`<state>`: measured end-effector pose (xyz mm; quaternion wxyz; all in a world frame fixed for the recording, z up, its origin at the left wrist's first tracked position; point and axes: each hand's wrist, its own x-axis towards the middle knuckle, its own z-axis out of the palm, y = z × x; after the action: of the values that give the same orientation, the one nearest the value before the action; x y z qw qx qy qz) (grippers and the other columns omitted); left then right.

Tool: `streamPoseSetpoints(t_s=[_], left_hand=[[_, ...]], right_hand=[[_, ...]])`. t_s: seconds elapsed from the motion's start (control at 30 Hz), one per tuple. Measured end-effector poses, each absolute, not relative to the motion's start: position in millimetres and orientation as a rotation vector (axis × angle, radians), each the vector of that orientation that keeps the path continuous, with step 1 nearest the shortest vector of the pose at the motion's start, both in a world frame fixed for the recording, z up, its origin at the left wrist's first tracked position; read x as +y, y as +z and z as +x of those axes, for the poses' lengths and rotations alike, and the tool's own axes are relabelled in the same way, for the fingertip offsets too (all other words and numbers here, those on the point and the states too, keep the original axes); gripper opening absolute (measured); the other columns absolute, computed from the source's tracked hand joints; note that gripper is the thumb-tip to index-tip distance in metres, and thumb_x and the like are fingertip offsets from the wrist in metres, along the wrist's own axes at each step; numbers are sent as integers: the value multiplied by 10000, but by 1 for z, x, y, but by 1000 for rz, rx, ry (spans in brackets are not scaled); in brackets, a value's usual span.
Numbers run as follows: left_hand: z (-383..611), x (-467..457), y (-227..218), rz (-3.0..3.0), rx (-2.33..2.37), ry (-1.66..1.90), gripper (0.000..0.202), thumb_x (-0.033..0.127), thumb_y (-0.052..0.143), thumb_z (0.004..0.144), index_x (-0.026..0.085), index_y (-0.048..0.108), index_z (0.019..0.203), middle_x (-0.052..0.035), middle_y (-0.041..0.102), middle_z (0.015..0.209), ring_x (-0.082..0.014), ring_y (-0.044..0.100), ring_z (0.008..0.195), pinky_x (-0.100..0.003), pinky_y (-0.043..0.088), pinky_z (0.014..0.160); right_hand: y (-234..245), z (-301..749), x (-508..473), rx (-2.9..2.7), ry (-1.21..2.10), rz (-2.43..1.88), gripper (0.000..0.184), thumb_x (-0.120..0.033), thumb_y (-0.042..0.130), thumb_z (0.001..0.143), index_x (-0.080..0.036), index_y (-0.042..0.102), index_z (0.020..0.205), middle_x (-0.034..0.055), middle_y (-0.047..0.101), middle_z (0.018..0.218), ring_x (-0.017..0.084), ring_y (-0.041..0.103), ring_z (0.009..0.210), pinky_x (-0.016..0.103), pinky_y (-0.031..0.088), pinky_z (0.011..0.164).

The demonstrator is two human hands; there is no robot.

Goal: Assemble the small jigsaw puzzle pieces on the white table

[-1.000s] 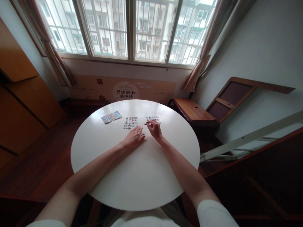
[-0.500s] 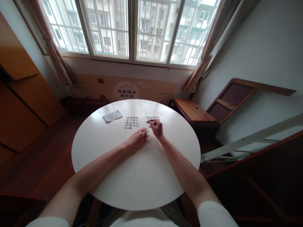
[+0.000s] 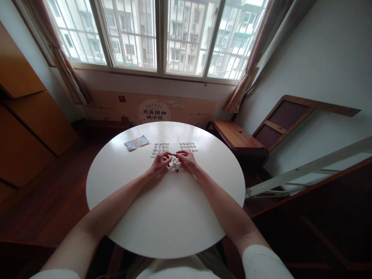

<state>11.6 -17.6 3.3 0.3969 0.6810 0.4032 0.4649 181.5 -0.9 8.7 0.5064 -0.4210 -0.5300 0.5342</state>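
Observation:
In the head view, a small dark jigsaw puzzle piece is held up between the fingertips of both hands. My right hand pinches it from the right. From the left, the thumb and index finger of my left hand meet it. Below the fingertips lies a loose pile of puzzle pieces, partly covered by the hands. Rows of puzzle pieces are laid out beyond my left hand. Another group of rows lies beyond my right hand.
All this lies on a round white table. A creased picture sheet rests at its far left. Behind the table stand a printed cardboard panel and a barred window. A wooden bench is at the right, cabinets at the left.
My right hand has come back from the right rows towards the middle with a puzzle piece. My left hand has shifted left and its fingertips now meet that piece. The loose pile is uncovered.

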Motion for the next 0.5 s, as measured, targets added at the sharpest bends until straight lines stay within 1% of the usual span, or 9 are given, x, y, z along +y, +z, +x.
streamPoseSetpoints(t_s=[0.17,0.33,0.5], left_hand=[[12,-17,2,1703,1094,1238,342,432,589,750,130,594,912,8,558,616,-92,561,439,-171,410,363],[11,-15,2,1772,1112,1253,303,419,597,740,130,628,826,-2,573,604,-87,548,448,-183,432,401],[10,-14,2,1819,1153,1257,311,425,595,740,150,655,873,-2,592,618,-87,534,459,-197,441,417]], right_hand=[[11,183,-2,-1338,1296,-1001,338,-368,736,588,-143,656,827,25,649,622,82,508,505,228,415,514],[10,184,-2,-1370,1301,-990,347,-380,727,595,-141,656,835,24,649,627,83,509,511,224,409,515],[6,185,1,-1393,1303,-980,343,-386,719,601,-148,658,840,23,653,640,87,520,522,227,415,525]])
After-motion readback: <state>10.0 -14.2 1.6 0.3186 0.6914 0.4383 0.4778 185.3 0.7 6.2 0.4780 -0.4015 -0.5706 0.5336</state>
